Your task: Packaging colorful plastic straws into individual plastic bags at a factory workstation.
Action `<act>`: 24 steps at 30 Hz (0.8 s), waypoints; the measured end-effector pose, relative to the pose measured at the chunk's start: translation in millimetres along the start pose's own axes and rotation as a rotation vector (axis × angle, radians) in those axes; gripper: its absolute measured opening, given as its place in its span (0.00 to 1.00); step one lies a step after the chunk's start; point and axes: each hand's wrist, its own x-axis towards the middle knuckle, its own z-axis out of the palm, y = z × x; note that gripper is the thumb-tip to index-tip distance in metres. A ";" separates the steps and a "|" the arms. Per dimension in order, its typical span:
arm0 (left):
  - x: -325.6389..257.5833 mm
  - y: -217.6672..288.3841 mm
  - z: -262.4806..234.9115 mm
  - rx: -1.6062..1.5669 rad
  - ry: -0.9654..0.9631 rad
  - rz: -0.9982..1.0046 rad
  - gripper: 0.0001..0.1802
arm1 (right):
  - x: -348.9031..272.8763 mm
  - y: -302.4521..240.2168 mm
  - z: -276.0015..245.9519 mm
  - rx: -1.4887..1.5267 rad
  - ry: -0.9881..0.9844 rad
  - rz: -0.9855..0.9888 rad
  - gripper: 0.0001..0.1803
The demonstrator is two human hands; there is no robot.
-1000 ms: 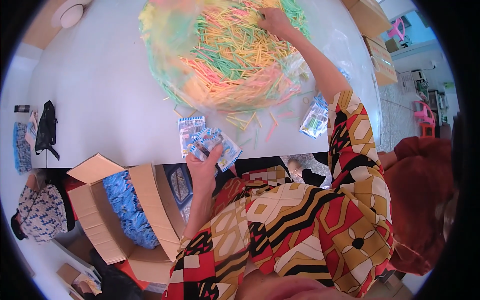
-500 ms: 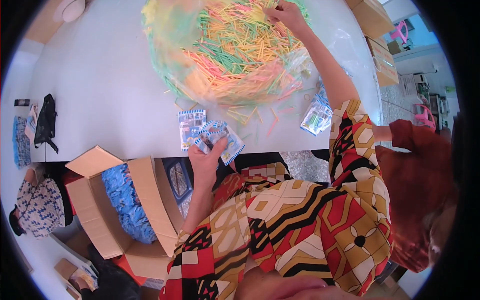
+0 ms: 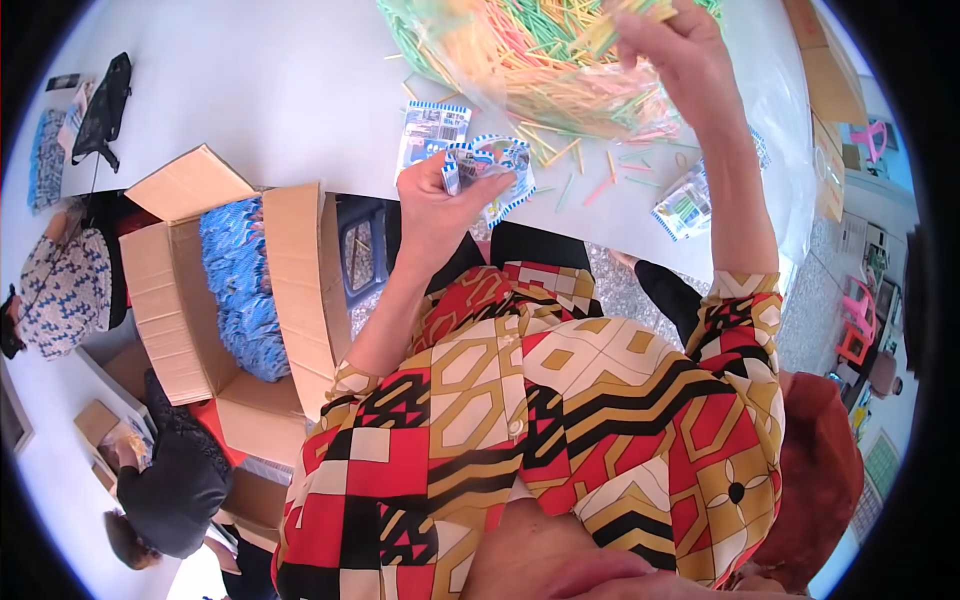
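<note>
My left hand [image 3: 438, 212] is closed on a small clear plastic packet [image 3: 505, 205] with blue-and-white striped edges; its top gapes apart. My right hand [image 3: 690, 65] pinches a small bunch of thin yellow and green sticks [image 3: 600, 35] above the near right side of a large clear plastic bag [image 3: 500, 100]. A loose heap of thin pink, yellow, green and orange sticks [image 3: 535, 55] fills that bag. Just beyond my left hand, another packet [image 3: 432, 128] lies flat on the table. More filled packets [image 3: 685, 208] lie by my right forearm.
The white table [image 3: 270, 110] carries stray sticks near its front edge. A cardboard box [image 3: 170, 310] full of blue packets [image 3: 240, 290] stands lower left. A black bag [image 3: 103, 110] lies far left. Other people sit at left and right; cartons [image 3: 828, 70] stand beyond the table's right.
My right hand has come up out of the heap and nearer, with a bunch of sticks in it. My left hand now holds the packet with its mouth spread. The whole view has shifted.
</note>
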 end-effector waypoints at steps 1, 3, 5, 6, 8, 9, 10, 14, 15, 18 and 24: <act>-5.3 0.7 -7.6 0.032 0.047 0.024 0.10 | -0.9 -2.9 20.4 0.074 -0.102 0.020 0.04; -5.5 2.4 -8.4 0.022 0.035 0.002 0.10 | -18.7 -4.9 34.5 0.077 -0.158 0.038 0.04; -3.9 1.3 -8.9 0.016 0.021 -0.017 0.10 | -27.7 -2.7 44.4 0.082 -0.212 0.052 0.07; -2.7 0.1 -9.4 0.041 0.006 -0.021 0.09 | -29.4 -1.9 48.7 0.082 -0.267 0.069 0.07; -2.5 -1.3 -11.4 0.068 -0.004 -0.024 0.09 | -28.4 -2.4 55.3 0.071 -0.358 0.117 0.08; -3.1 -2.3 -12.2 0.081 -0.010 -0.014 0.08 | -29.1 -2.0 57.2 0.072 -0.361 0.116 0.08; -3.4 -3.0 -12.5 0.095 -0.014 -0.003 0.08 | -30.3 -0.6 59.2 0.027 -0.372 0.136 0.08; -5.9 -1.0 -9.6 0.065 0.024 0.013 0.07 | -27.2 1.1 57.9 -0.040 -0.359 0.160 0.08; -5.2 -1.6 -11.1 0.086 0.024 0.015 0.07 | -26.1 1.1 56.5 -0.040 -0.360 0.160 0.08; -5.5 -4.7 -14.7 0.109 0.028 0.016 0.08 | -24.0 2.5 54.0 -0.054 -0.332 0.188 0.07; -2.2 -15.6 -14.7 0.199 0.053 0.065 0.08 | -27.9 1.7 55.0 -0.078 -0.315 0.165 0.06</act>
